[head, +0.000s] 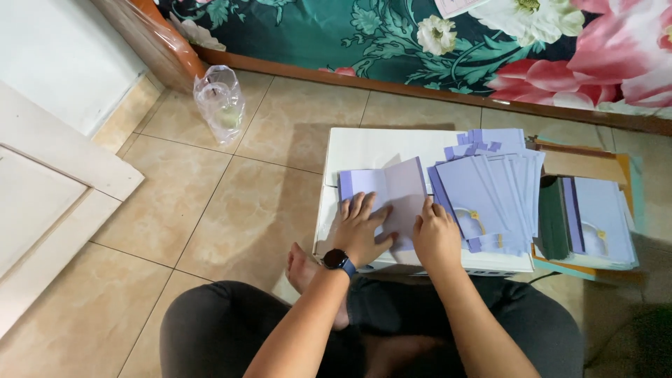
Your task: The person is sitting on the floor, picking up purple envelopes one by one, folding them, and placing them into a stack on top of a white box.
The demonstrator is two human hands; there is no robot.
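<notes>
left hand [362, 229] lies flat, fingers spread, pressing the purple folded card [389, 196] so it stays down | right hand [435, 234] flat, fingers together, pushing its fold | card sits on the white box [364, 150], used like a desk | purple card pile [493, 192] just beside

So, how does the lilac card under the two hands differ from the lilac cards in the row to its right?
The card under the hands is a single piece, opened out with one flap raised; the row of cards is many pieces, closed and overlapping like a fan. The left hand and right hand press on the single card; no hand rests on the row. Both are lilac and lie on the white box.
</notes>
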